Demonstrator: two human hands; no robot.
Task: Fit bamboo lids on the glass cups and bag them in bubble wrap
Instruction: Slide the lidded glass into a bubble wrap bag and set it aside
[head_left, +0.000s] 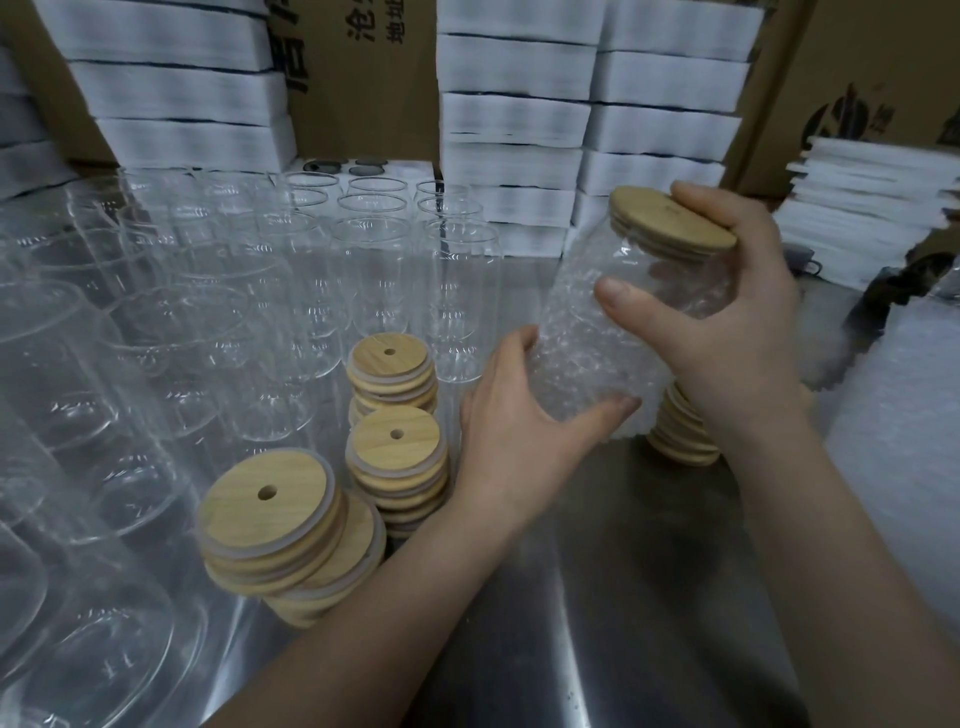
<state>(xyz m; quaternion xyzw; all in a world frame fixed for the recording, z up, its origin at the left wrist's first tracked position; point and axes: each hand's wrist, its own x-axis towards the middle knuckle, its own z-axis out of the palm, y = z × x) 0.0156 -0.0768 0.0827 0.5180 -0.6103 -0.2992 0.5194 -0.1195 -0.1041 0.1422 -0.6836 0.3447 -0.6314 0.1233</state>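
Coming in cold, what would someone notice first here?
The tilted lidded cup, sheathed in bubble wrap, is held right of centre. The left hand grips its base and the right hand grips it near its bamboo lid. Next come the stacks of spare lids just left of it, and the rows of bare glass cups filling the left.
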